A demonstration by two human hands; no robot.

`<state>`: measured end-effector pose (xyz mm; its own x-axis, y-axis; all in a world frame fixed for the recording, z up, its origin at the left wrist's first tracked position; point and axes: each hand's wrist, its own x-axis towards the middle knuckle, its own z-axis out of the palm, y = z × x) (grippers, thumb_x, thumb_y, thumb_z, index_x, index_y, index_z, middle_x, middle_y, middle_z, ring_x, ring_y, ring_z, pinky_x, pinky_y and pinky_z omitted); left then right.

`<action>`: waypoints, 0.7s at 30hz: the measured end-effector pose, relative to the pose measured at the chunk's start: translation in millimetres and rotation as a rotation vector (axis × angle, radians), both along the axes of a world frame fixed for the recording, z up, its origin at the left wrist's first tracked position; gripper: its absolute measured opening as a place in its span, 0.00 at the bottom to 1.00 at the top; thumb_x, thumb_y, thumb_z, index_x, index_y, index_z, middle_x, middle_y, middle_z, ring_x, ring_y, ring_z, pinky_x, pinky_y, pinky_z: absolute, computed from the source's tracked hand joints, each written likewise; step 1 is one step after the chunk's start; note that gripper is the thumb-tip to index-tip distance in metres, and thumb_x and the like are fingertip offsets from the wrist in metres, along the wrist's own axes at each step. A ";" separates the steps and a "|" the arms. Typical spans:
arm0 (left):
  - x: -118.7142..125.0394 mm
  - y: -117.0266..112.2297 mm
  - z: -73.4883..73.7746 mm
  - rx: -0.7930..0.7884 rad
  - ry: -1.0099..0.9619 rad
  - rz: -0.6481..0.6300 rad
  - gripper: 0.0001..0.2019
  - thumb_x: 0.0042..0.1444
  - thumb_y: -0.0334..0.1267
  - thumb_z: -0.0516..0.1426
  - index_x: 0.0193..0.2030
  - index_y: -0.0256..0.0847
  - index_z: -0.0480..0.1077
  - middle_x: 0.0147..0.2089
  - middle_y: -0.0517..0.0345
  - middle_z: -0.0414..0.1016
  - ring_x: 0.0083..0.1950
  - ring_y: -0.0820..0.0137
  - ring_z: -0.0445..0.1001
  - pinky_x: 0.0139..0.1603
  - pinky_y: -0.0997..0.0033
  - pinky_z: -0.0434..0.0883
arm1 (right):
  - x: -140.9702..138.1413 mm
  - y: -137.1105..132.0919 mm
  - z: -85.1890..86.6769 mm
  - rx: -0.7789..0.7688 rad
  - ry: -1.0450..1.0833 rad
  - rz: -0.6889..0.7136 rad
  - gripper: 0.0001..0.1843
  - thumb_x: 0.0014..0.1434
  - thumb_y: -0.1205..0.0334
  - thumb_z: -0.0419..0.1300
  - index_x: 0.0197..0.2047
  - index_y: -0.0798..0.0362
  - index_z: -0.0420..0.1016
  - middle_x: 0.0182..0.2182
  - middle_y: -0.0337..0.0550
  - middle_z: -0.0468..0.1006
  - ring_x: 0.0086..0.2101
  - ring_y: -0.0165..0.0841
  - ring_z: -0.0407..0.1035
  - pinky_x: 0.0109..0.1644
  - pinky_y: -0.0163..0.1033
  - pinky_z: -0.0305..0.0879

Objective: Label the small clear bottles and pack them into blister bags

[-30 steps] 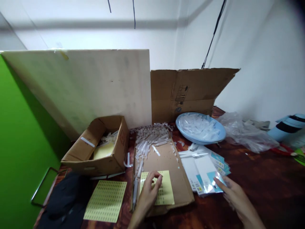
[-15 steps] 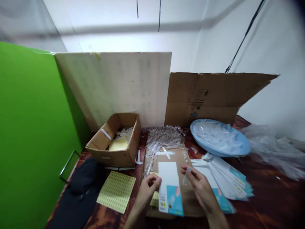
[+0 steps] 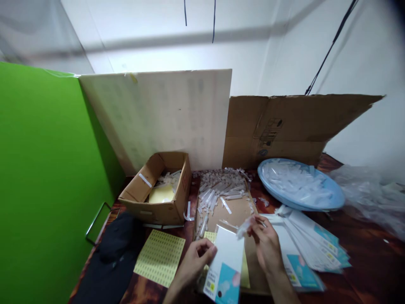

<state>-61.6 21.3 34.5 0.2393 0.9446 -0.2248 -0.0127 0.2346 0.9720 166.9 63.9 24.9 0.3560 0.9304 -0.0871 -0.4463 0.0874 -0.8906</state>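
Note:
A white and teal printed card packet (image 3: pixel 225 261) lies tilted over the cardboard sheet, with a clear edge at its top. My left hand (image 3: pixel 198 257) pinches its left edge between thumb and fingers. Close to the packet's upper right corner, my right hand (image 3: pixel 264 242) has its fingers closed on a crumpled piece of clear plastic (image 3: pixel 243 229). A thin whitish strip (image 3: pixel 228 224) shows just above the packet; whether the right hand touches it is unclear. Another white strip (image 3: pixel 225 205) lies farther up on the cardboard sheet (image 3: pixel 217 217).
Small clear plastic pieces (image 3: pixel 221 185) cover the sheet's far end. A cardboard box (image 3: pixel 158 209) and yellow sticker sheet (image 3: pixel 160 257) sit left, beside a black cap (image 3: pixel 110 253). Right are a blue basin (image 3: pixel 329 204) of plastic pieces and fanned card packets (image 3: pixel 316 242).
The packet has tilted and shifted toward me with my left hand. My right hand has moved up to its top corner. The two crossed strips on the cardboard no longer lie crossed.

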 end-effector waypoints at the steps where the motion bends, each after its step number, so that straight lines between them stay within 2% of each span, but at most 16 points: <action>1: -1.2 -0.5 3.4 0.003 0.018 0.001 0.22 0.50 0.56 0.66 0.29 0.36 0.72 0.25 0.62 0.68 0.29 0.72 0.65 0.31 0.75 0.59 | 3.7 1.7 -4.9 -0.015 0.015 -0.070 0.24 0.45 0.51 0.76 0.40 0.51 0.73 0.26 0.34 0.78 0.25 0.28 0.70 0.30 0.31 0.69; 3: -2.6 -1.1 8.0 -0.006 0.038 0.004 0.21 0.48 0.55 0.67 0.28 0.36 0.72 0.25 0.62 0.69 0.30 0.72 0.65 0.31 0.75 0.59 | 10.0 4.7 -12.2 -0.045 0.035 -0.147 0.24 0.43 0.51 0.77 0.37 0.51 0.73 0.24 0.34 0.78 0.26 0.28 0.71 0.32 0.31 0.70; 4: -2.8 -1.0 8.7 -0.015 0.041 0.004 0.21 0.48 0.55 0.67 0.28 0.36 0.72 0.25 0.62 0.69 0.29 0.72 0.65 0.31 0.75 0.59 | 11.7 5.4 -14.3 -0.057 0.041 -0.132 0.23 0.42 0.52 0.78 0.36 0.52 0.73 0.24 0.34 0.78 0.26 0.28 0.71 0.33 0.32 0.70; 8: -0.1 0.7 1.9 -0.043 0.072 0.027 0.22 0.45 0.55 0.68 0.28 0.36 0.73 0.25 0.62 0.69 0.29 0.71 0.66 0.31 0.74 0.58 | 8.4 3.0 -15.4 -0.062 0.098 0.118 0.20 0.45 0.54 0.77 0.35 0.53 0.75 0.28 0.37 0.80 0.26 0.29 0.71 0.33 0.34 0.71; 11: 1.4 1.7 -6.2 -0.062 0.087 0.062 0.23 0.44 0.56 0.68 0.28 0.35 0.73 0.25 0.61 0.69 0.30 0.70 0.66 0.31 0.74 0.58 | 5.0 0.5 -14.7 -0.041 0.115 0.151 0.18 0.47 0.53 0.75 0.36 0.52 0.76 0.30 0.38 0.80 0.27 0.29 0.71 0.33 0.35 0.70; 14: -0.2 1.8 -11.2 -0.053 0.084 0.063 0.24 0.46 0.59 0.66 0.28 0.35 0.74 0.25 0.60 0.69 0.29 0.70 0.65 0.31 0.73 0.58 | 3.8 -0.6 -15.3 -0.026 0.031 0.186 0.18 0.49 0.50 0.74 0.36 0.52 0.77 0.29 0.38 0.80 0.27 0.30 0.70 0.33 0.34 0.68; 18: -4.9 1.5 -12.3 0.009 0.100 0.041 0.24 0.48 0.59 0.64 0.28 0.35 0.74 0.25 0.59 0.69 0.29 0.70 0.65 0.31 0.73 0.57 | -5.3 -3.6 -13.1 -0.008 -0.138 0.346 0.18 0.52 0.48 0.72 0.35 0.54 0.79 0.28 0.39 0.79 0.29 0.32 0.71 0.33 0.34 0.65; 21: -7.7 0.2 -10.4 0.005 0.110 0.040 0.24 0.48 0.59 0.65 0.28 0.36 0.74 0.24 0.60 0.69 0.29 0.70 0.64 0.30 0.73 0.56 | -14.2 -5.9 -8.5 -0.030 -0.075 0.398 0.18 0.52 0.46 0.71 0.36 0.52 0.78 0.29 0.39 0.80 0.28 0.33 0.72 0.33 0.35 0.66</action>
